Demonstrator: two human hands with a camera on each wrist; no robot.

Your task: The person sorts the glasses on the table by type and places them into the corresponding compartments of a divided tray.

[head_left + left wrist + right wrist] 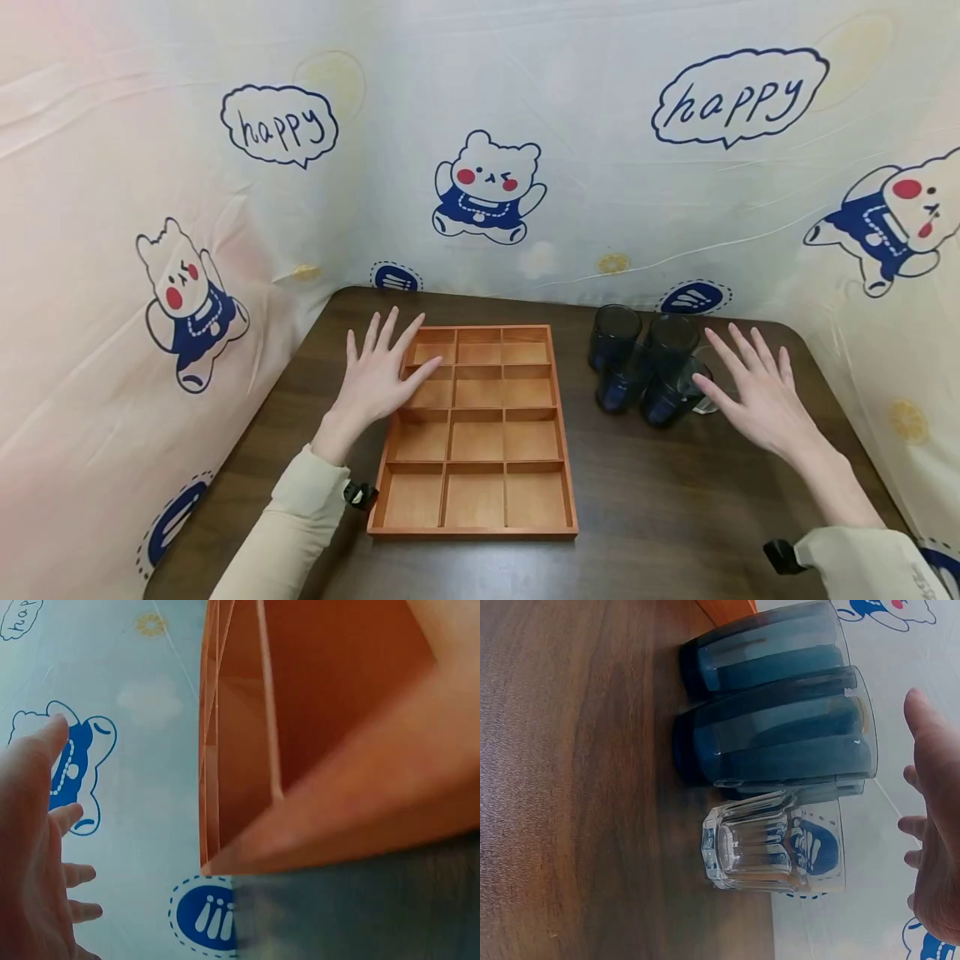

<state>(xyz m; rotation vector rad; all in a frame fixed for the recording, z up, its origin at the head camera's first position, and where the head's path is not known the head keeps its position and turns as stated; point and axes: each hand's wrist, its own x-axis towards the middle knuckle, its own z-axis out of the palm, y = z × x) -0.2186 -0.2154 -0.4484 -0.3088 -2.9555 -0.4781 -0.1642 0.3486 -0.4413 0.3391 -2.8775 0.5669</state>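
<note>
My left hand (pixel 372 367) hovers over the left edge of a wooden compartment tray (pixel 477 435), its fingers spread and holding nothing. The tray is divided into several rectangular sections, all bare in the head view. On the right, my right hand (pixel 765 400) is held with spread fingers beside a cluster of drinking glasses, gripping none. Several dark blue glasses (pixel 780 739) stand upright close together. A smaller clear faceted glass (pixel 772 851) stands beside them, partly hidden by my right hand's fingers in the head view.
A dark wooden table (pixel 637 517) carries the tray and glasses. Behind and at both sides hangs a pale cloth (pixel 585 192) printed with bears and "happy" bubbles, meeting the table's back edge. The glasses stand near that edge, right of the tray.
</note>
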